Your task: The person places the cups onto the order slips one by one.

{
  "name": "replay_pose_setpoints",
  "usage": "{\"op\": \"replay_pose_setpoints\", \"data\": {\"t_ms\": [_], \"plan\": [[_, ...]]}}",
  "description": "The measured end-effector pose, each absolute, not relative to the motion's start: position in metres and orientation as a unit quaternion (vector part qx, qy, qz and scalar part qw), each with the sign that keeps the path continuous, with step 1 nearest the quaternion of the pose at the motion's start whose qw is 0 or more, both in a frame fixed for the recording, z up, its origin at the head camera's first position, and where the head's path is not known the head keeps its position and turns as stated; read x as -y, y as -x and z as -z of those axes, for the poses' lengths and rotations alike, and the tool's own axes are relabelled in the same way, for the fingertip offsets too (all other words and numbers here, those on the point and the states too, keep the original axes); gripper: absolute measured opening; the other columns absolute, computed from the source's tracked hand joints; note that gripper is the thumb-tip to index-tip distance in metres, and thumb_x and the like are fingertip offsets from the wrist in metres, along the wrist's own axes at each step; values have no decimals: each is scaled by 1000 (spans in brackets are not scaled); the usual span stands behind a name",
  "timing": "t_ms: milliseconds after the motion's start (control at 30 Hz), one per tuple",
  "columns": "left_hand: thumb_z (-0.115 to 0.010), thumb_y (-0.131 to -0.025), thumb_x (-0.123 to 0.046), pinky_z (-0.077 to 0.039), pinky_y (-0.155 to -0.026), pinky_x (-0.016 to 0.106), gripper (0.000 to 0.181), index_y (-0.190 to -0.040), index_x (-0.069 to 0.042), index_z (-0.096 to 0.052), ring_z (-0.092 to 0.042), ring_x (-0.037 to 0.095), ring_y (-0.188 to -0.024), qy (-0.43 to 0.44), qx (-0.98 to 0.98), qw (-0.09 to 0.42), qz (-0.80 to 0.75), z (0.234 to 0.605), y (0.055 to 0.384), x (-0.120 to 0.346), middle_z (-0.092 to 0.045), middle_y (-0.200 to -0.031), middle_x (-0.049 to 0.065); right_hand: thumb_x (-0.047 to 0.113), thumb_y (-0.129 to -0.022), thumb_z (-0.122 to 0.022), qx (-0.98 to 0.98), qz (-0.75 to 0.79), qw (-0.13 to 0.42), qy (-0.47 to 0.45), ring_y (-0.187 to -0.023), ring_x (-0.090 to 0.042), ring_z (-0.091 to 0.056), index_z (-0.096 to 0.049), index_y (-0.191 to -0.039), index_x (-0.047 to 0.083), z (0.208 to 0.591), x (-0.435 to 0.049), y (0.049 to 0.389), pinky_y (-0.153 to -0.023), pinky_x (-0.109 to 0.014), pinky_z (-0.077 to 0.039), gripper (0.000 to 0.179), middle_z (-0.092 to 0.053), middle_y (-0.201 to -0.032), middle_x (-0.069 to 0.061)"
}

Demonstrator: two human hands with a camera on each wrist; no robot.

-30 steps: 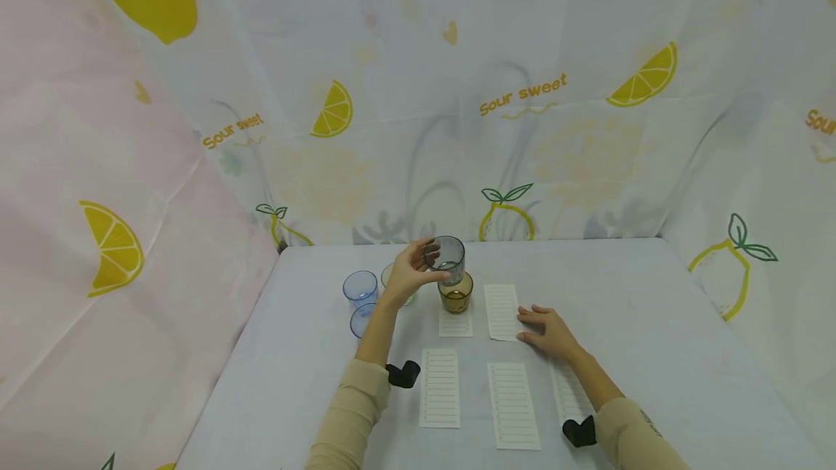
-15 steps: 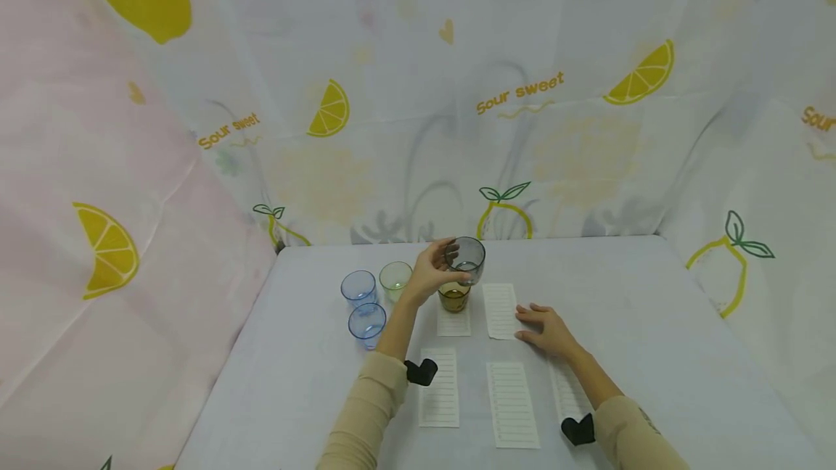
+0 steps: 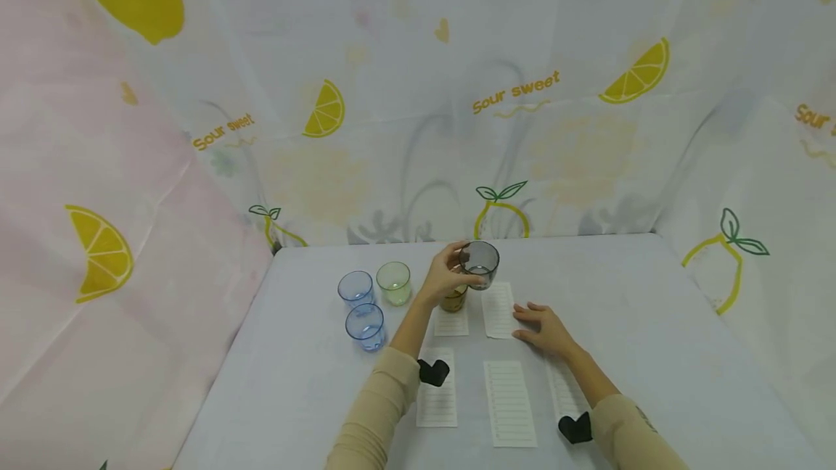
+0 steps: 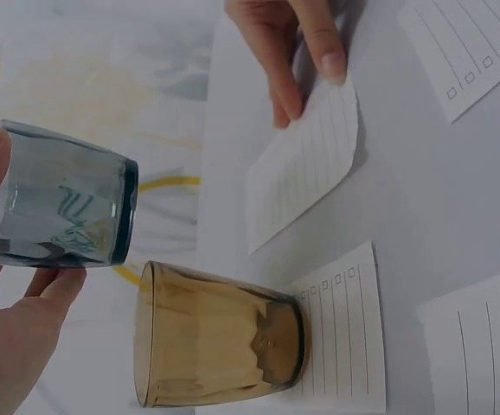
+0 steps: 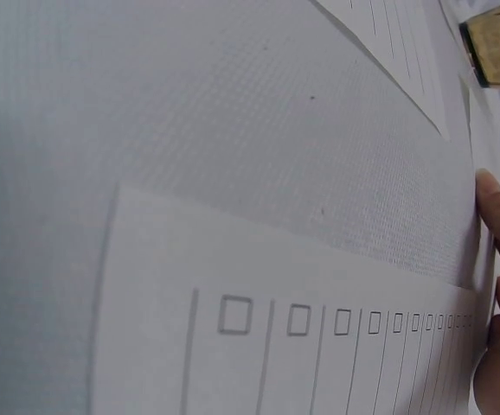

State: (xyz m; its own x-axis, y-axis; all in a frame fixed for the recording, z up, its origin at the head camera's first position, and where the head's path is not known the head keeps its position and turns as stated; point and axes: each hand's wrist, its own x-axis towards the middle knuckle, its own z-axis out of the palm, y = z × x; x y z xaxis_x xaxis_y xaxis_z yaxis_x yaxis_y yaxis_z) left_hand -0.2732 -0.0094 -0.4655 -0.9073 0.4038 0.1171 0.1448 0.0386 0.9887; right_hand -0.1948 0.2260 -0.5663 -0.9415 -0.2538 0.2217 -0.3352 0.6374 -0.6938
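Amber rim: A brush is the likeliest mishap as a grey glass (image 3: 480, 267) hangs just beside an amber glass (image 3: 453, 301); a low sideways swing of the left hand (image 3: 444, 275) could knock the two together or tip the standing one.
Smooth wall: The grey glass could slip, in all likelihood, if the thumb and fingers lose their hold on its tapering side.
Loose paper: The bare slip (image 3: 498, 310) looks light enough to skid or crease if the right hand (image 3: 545, 328) drags at its edge or a base lands off-centre.
Grey glass: Mouth up and slightly tilted, it is held clear of the counter (image 3: 686, 325), near the far end of the bare slip, with the right hand lower and to its right.
Left hand: Thumb and fingers grasp the grey glass around its side.
Right hand: Grasping no glass, it rests its fingertips at the bare slip's right edge, fingers loosely extended.
Amber glass: Upright on a covered slip (image 3: 452, 326), partly behind the left hand in the head view.
Waiting at left: A green glass (image 3: 395, 285) and two blue glasses (image 3: 366, 328) stand upright, apart from both hands.
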Motion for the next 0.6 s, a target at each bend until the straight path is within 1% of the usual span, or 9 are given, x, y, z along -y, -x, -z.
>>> {"op": "replay_pose_setpoints", "data": {"t_ms": [67,167,233,333,400,500,600], "plan": [[-78,-71,4,-40,-104,40,76,-137,1,-43,-49,38,-120,-193,-717,98,-662,467,273,7,-51,-126,28,10,-77,-76,905,-391,51,-162,-119,-51,-44,-65,-109,-10,567,-226,196,-98,-62,-34,39,-59,-120,-23],[-79,-70,4,-43,-103,37,76,-137,1,-43,-50,39,-119,-196,-719,99,-659,468,274,3,-53,-125,27,10,-77,-76,905,-394,46,-154,-120,-50,-44,-65,-109,-9,568,-226,196,-99,-62,-34,39,-59,-121,-22],[-78,-70,7,-44,-101,40,76,-137,2,-42,-51,41,-118,-201,-715,99,-663,469,274,0,-53,-125,28,10,-77,-76,906,-390,46,-155,-119,-50,-44,-65,-109,-9,568,-227,196,-99,-62,-34,39,-59,-121,-22],[-76,-71,9,-46,-98,40,76,-138,2,-41,-51,43,-116,-205,-708,103,-668,471,274,-4,-53,-126,28,10,-76,-76,906,-391,52,-156,-119,-51,-44,-66,-108,-9,568,-227,196,-98,-62,-34,39,-60,-120,-22],[-75,-72,9,-48,-95,37,76,-139,2,-40,-51,45,-116,-205,-707,110,-668,472,274,-7,-52,-127,29,10,-76,-77,906,-389,53,-158,-118,-51,-45,-66,-108,-9,569,-227,196,-98,-62,-35,39,-60,-120,-22],[-75,-73,6,-50,-91,30,76,-140,2,-38,-50,45,-117,-200,-712,118,-663,473,273,-11,-51,-128,29,10,-76,-76,905,-391,51,-159,-119,-51,-44,-65,-108,-9,569,-227,196,-98,-63,-34,39,-60,-120,-22],[-75,-74,6,-51,-89,28,77,-140,4,-36,-51,44,-116,-198,-714,121,-660,474,271,-14,-50,-127,29,10,-77,-76,903,-396,46,-159,-120,-51,-43,-65,-109,-10,570,-227,197,-100,-63,-33,39,-59,-121,-22]]}}
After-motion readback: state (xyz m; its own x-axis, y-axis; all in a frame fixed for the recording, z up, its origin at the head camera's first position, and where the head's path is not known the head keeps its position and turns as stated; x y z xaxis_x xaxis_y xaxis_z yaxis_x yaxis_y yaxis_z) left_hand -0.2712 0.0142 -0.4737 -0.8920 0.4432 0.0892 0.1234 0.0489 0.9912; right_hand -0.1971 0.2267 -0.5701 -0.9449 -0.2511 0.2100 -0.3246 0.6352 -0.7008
